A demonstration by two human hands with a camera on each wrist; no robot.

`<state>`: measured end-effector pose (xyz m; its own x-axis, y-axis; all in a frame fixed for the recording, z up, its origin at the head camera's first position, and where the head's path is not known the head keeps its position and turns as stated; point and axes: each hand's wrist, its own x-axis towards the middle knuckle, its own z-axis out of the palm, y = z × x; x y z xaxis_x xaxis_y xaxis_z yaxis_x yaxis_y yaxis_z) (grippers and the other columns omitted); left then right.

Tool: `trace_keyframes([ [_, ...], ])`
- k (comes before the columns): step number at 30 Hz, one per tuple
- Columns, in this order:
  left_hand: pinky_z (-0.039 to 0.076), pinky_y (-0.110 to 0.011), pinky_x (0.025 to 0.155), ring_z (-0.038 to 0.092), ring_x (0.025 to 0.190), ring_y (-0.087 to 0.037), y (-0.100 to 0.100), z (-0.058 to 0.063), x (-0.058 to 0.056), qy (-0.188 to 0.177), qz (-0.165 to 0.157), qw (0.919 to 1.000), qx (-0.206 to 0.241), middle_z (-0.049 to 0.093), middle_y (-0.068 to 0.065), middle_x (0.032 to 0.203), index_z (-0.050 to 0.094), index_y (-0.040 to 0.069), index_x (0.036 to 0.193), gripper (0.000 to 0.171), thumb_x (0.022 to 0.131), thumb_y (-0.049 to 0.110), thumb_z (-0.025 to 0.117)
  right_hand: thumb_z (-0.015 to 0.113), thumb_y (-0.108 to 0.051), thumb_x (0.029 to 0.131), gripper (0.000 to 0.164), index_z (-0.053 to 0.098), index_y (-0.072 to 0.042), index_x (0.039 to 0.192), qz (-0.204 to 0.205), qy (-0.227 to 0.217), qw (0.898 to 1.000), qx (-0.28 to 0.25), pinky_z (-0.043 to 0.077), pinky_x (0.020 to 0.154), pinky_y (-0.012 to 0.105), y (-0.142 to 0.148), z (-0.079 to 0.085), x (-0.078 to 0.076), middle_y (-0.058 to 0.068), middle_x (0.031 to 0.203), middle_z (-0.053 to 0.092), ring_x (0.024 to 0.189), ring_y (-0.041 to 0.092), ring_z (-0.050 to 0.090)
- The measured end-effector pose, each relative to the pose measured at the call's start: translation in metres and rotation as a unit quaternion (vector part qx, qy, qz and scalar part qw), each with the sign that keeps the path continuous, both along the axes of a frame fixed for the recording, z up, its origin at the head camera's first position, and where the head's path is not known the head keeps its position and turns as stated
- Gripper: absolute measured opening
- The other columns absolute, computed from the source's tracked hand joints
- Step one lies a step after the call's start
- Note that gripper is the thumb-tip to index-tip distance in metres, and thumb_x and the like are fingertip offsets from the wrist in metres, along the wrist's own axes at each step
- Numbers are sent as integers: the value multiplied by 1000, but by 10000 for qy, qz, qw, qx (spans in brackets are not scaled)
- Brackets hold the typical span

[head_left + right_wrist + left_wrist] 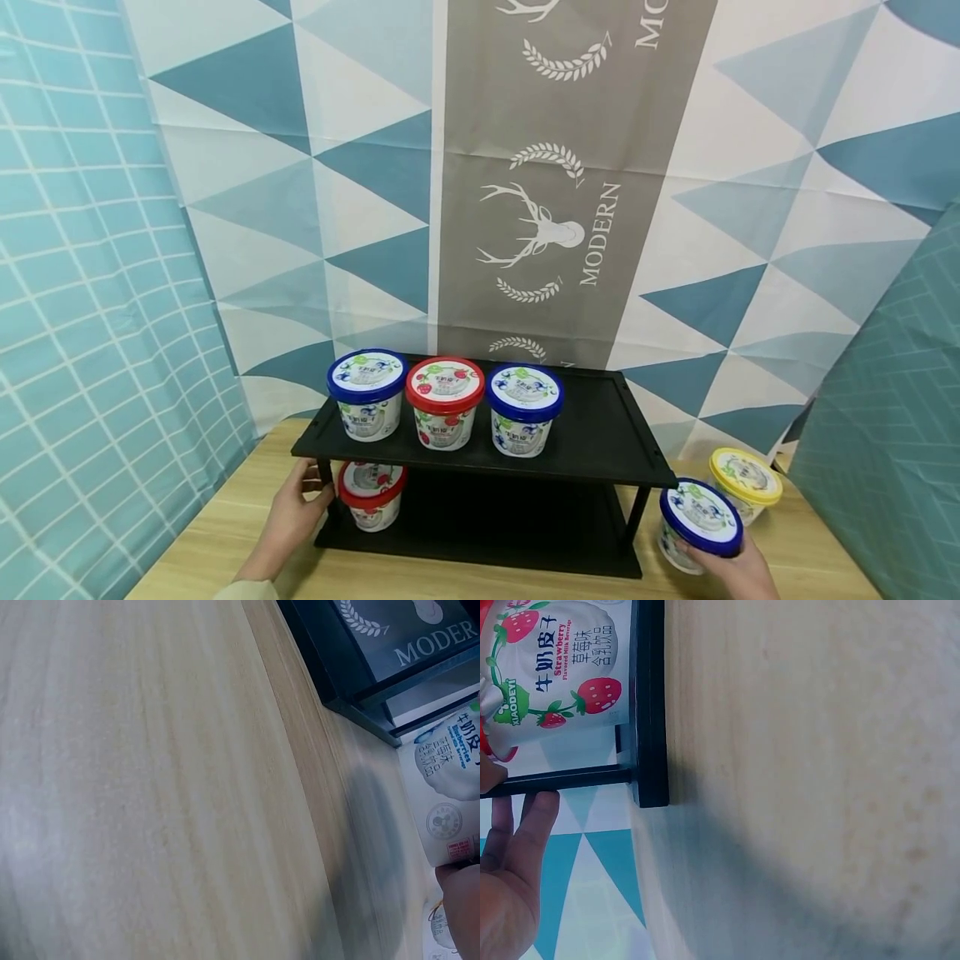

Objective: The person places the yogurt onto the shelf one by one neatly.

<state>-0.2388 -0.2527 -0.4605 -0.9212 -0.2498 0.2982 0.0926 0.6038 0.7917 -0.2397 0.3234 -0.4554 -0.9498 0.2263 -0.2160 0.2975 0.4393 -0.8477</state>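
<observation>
A black two-tier shelf point(592, 421) stands on the wooden table. My left hand point(292, 512) is at its left front post point(570, 778), thumb on one side and fingers on the other, pinching it. Just right of that hand, a red-lidded strawberry tub point(372, 500) sits on the lower tier. My right hand point(738, 571) grips a blue-lidded blueberry tub point(703, 510) to the right of the shelf. The right wrist view shows only part of that tub point(450, 761) and hand point(465, 907); whether its base touches the table cannot be told.
On the upper tier stand a blue-lidded tub point(367, 396), a red-lidded tub point(446, 404) and another blue-lidded tub point(523, 410) in a row. A yellow-lidded tub point(745, 482) is behind the gripped one. Patterned curtains point(375, 167) hang behind the table point(202, 550).
</observation>
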Motion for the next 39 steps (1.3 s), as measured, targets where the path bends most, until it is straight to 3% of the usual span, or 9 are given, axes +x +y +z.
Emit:
trace_keyframes([
  [6,46,-40,74,55,91,-31,1,0,1,298,15,9995,-113,55,-18,103,44,8,113,35,81,1,55,74,-49,59,120,2,6,138,113,-141,9998,25,31,91,60,0,0,4,34,132,21,117,53,26],
  [18,46,-43,76,55,94,-33,1,1,2,175,-44,9998,-60,54,-20,106,43,8,114,34,83,4,55,76,-44,60,113,10,7,136,320,-181,9992,172,38,86,57,-13,8,16,35,130,27,116,52,30],
  [29,46,-46,80,53,99,-35,0,3,3,-162,-44,9998,47,51,-22,111,41,9,117,35,84,6,54,77,-45,58,110,15,6,133,410,-217,9983,359,47,75,47,-23,10,26,35,125,34,108,51,41],
  [39,46,-45,80,53,99,-36,1,3,4,-152,-63,9998,55,51,-23,111,41,8,116,34,84,6,54,79,-41,57,107,19,6,132,509,-285,9977,342,48,73,45,-34,15,32,34,121,40,100,45,49],
])
